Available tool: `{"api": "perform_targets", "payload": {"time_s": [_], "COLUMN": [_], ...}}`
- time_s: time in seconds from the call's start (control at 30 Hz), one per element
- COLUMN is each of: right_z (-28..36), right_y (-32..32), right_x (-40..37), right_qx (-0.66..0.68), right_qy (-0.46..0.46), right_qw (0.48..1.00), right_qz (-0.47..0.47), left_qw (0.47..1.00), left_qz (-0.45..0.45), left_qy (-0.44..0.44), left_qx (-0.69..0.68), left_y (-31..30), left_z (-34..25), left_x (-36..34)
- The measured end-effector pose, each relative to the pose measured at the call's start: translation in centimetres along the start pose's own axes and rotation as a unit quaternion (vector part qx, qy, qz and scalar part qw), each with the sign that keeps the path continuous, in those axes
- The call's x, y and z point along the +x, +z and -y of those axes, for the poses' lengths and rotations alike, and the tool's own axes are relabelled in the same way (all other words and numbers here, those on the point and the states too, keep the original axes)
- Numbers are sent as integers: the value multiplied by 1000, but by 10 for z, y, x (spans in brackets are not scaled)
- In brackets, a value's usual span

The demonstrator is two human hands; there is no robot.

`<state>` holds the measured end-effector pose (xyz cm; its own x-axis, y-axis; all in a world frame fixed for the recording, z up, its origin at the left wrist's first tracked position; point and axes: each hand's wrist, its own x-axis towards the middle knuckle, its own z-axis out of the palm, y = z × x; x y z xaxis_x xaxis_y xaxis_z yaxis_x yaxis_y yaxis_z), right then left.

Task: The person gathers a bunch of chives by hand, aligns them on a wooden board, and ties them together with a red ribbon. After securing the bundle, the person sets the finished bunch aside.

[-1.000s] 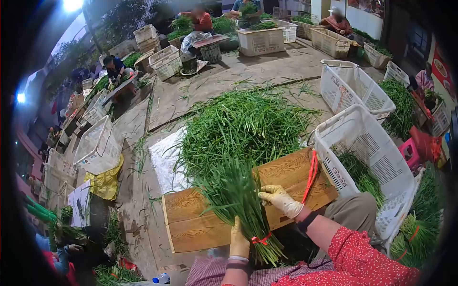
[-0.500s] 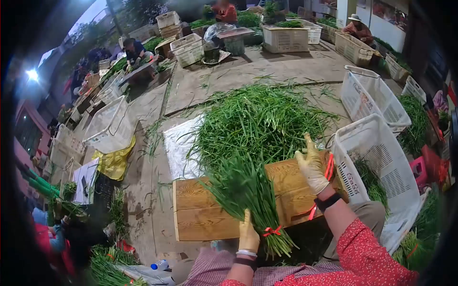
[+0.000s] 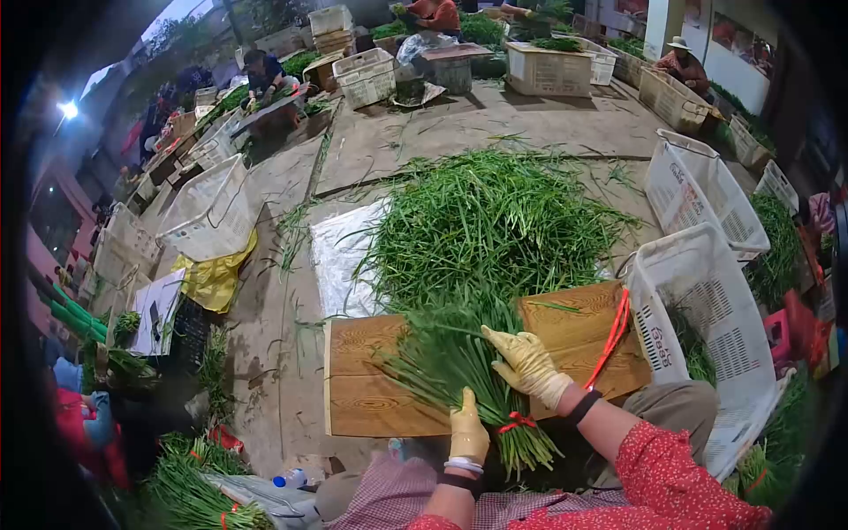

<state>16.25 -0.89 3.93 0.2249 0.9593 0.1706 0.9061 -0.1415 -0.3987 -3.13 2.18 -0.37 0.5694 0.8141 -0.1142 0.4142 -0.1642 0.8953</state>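
A bunch of chives (image 3: pixel 481 380), bound near its pale stem ends by a red tie (image 3: pixel 517 422), lies slanted over the wooden board (image 3: pixel 371 380). My left hand (image 3: pixel 468 430), in a pale yellow glove, is closed on the bunch's left side, beside the tie. On the other side my right hand (image 3: pixel 530 367), gloved too, reaches onto the leaves from the right with its fingers apart; some fingertips are hidden among the leaves. Behind the board spreads a big heap of loose chives (image 3: pixel 495 221).
Red ribbons (image 3: pixel 614 340) hang over the board's right end. White plastic crates (image 3: pixel 702 291) stand close on my right, another crate (image 3: pixel 212 212) at left. Tied bunches (image 3: pixel 199 495) lie at lower left near a bottle (image 3: pixel 290 478). Other people work farther off.
My right hand has come down and left from beside the ribbons onto the bunch. My left hand keeps its hold, and the bunch has shifted only slightly. The view has tilted a little.
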Motion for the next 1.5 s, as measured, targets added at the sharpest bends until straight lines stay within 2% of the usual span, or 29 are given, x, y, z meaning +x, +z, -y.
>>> {"api": "perform_targets", "payload": {"time_s": [0.03,0.13,0.23,0.3,0.37,0.43,0.5,0.53,0.57,0.63,0.67,0.77,0.87,0.97,1.03,1.1,1.2,1.27,1.37,1.43,1.5], "right_z": [-11,-27,-26,-22,-17,-15,-3,13,21,33,37,40,26,18,15,14,7,6,-2,-6,-4], "right_y": [7,23,28,25,17,9,-14,-38,-52,-67,-66,-53,-40,-39,-42,-46,-44,-43,-35,-34,-35], "right_x": [-3,-4,-4,-4,-6,-6,-3,1,4,9,13,16,29,43,50,55,60,62,59,59,55], "right_qx": [23,51,63,66,69,53,39,7,5,5,60,92,113,101,108,109,106,115,164,314,475], "right_qy": [7,17,52,72,74,54,45,23,9,-16,-48,-1,65,143,199,232,261,278,279,305,314], "right_qw": [1000,999,997,995,995,996,994,987,984,979,971,985,980,979,972,966,959,954,945,899,821], "right_qz": [7,8,1,0,-1,-47,-95,-161,-176,-204,-228,-144,-150,-108,-66,-32,-18,-10,-43,-21,-31], "left_qw": [994,999,998,991,998,980,957,942,925,859,855,842,833,841,903,918,881,849,862,935,964], "left_qz": [5,3,11,29,-6,-27,-35,-41,-49,-56,-52,-39,-56,-62,-30,-18,-30,-39,-27,-25,-14], "left_qy": [26,-41,-42,32,-13,-57,-117,-155,-193,-254,-250,-235,-251,-268,-198,-159,-184,-241,-246,-171,-126], "left_qx": [102,17,56,125,-54,-189,-265,-294,-323,-441,-452,-484,-491,-466,-380,-363,-435,-468,-442,-311,-235], "left_y": [0,2,7,1,6,11,11,11,11,17,21,27,29,30,48,56,47,31,23,23,26], "left_z": [5,6,20,15,10,2,-16,-23,-30,-31,-27,-11,-24,-27,30,48,19,-23,-34,-26,-10], "left_x": [0,1,3,-1,0,0,-3,-2,-2,1,2,1,-1,0,-2,-2,-3,0,-2,-5,-6]}}
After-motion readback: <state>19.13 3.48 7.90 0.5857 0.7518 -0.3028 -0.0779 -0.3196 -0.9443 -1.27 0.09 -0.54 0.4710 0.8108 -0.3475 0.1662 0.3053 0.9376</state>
